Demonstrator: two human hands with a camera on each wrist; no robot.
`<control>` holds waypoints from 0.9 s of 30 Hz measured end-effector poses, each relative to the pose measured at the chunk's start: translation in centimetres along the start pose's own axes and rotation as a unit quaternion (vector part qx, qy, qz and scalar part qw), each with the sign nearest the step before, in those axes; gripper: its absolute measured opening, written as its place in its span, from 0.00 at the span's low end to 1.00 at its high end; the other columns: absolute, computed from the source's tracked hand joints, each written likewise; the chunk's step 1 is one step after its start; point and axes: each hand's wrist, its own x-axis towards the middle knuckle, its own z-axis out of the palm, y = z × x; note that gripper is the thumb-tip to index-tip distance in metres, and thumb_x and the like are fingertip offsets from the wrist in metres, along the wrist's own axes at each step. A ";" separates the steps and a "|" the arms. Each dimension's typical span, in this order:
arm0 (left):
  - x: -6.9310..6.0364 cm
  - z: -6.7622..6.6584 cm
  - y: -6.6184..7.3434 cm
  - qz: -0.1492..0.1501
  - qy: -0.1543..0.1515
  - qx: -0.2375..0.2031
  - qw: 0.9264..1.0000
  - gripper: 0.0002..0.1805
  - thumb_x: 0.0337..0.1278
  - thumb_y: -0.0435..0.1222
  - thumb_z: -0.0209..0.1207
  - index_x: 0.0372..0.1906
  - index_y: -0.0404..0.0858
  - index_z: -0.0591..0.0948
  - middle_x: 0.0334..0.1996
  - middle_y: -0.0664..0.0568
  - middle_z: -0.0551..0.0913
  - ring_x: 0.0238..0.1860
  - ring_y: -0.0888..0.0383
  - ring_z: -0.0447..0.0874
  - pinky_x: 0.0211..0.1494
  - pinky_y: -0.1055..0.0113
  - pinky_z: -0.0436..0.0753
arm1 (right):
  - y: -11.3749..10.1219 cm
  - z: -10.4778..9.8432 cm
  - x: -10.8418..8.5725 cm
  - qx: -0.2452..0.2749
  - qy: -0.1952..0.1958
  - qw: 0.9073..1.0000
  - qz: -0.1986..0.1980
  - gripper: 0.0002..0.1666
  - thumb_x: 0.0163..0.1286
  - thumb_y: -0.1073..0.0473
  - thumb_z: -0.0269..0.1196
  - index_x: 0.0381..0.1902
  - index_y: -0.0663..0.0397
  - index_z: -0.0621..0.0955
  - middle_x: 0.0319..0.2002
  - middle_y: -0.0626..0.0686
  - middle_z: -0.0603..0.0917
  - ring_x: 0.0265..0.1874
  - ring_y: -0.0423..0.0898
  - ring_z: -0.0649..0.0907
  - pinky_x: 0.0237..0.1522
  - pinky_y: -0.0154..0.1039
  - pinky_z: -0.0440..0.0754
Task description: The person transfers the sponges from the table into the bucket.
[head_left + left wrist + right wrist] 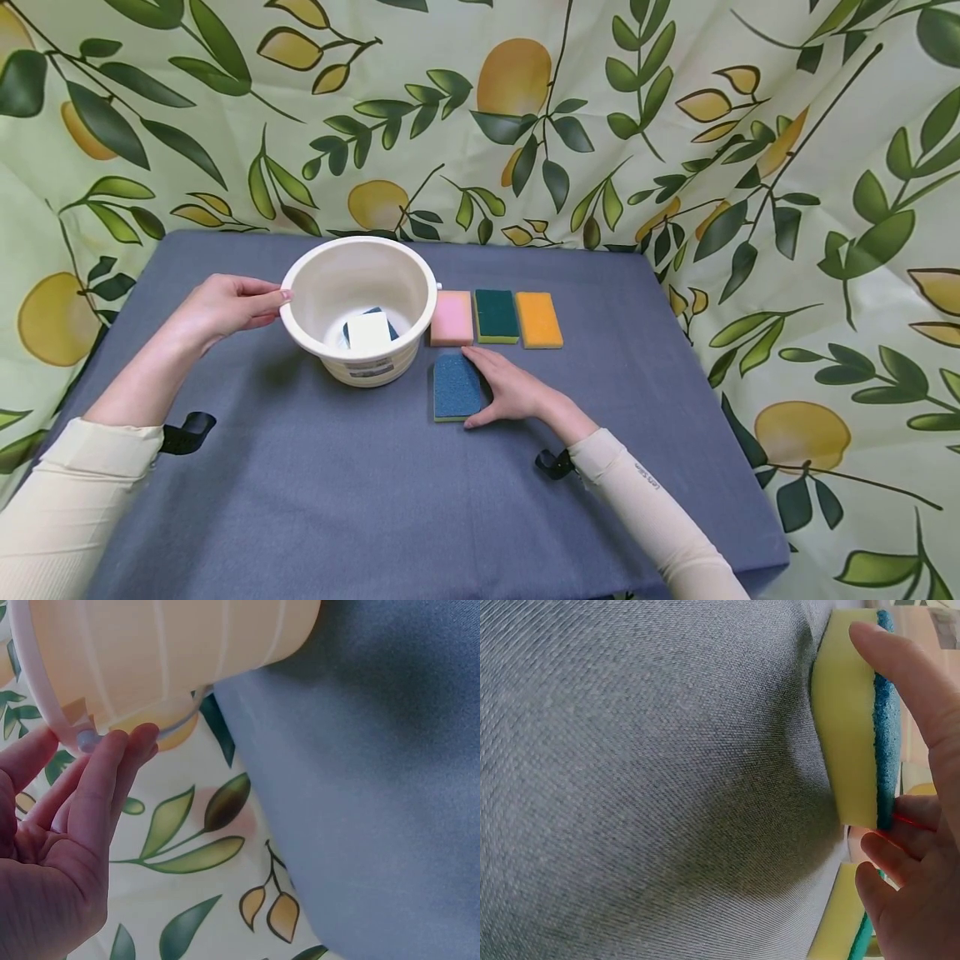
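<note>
My left hand (225, 308) pinches the left rim of a cream bucket (300, 337) between thumb and fingers; the left wrist view shows the fingertips by a grey handle pivot (88, 740). Inside the bucket lie a white block (369, 332) and a dark blue piece partly under it. Right of the bucket, my right hand (513, 390) grips a blue-topped sponge (456, 387) at its right side, thumb at the near end and fingers at the far end. In the right wrist view the sponge's yellow layer (847, 720) faces the camera, low against the cloth.
Behind the blue sponge, a pink sponge (452, 318), a dark green-topped sponge (496, 315) and an orange sponge (539, 320) lie in a row. The table bears a blue-grey cloth (337, 500). A leaf-and-lemon patterned curtain (435, 50) hangs behind and at the sides.
</note>
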 end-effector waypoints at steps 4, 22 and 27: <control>0.0 0.0 -0.1 0.001 0.001 -0.002 1.000 0.39 0.64 0.55 0.57 0.63 0.25 0.72 0.56 0.33 0.78 0.41 0.64 0.82 0.47 0.66 0.85 | 0.0 0.0 0.0 0.003 0.004 1.000 0.003 0.68 0.49 0.36 0.75 0.76 0.58 0.52 0.74 0.58 0.57 0.71 0.51 0.59 0.72 0.47 0.60; 0.1 0.0 -0.1 0.004 0.002 -0.007 1.000 0.38 0.64 0.54 0.58 0.63 0.25 0.73 0.52 0.38 0.82 0.38 0.67 0.82 0.44 0.70 0.85 | 0.2 -0.1 0.1 0.012 0.002 1.000 0.009 0.66 0.50 0.37 0.75 0.76 0.56 0.54 0.72 0.57 0.59 0.69 0.49 0.63 0.71 0.45 0.62; 0.0 0.0 0.0 0.006 0.003 -0.009 1.000 0.38 0.64 0.53 0.58 0.63 0.24 0.72 0.52 0.37 0.82 0.37 0.68 0.82 0.44 0.70 0.85 | 0.1 -0.4 0.0 0.015 0.001 1.000 0.016 0.66 0.50 0.36 0.75 0.76 0.55 0.54 0.73 0.56 0.59 0.69 0.49 0.63 0.70 0.46 0.63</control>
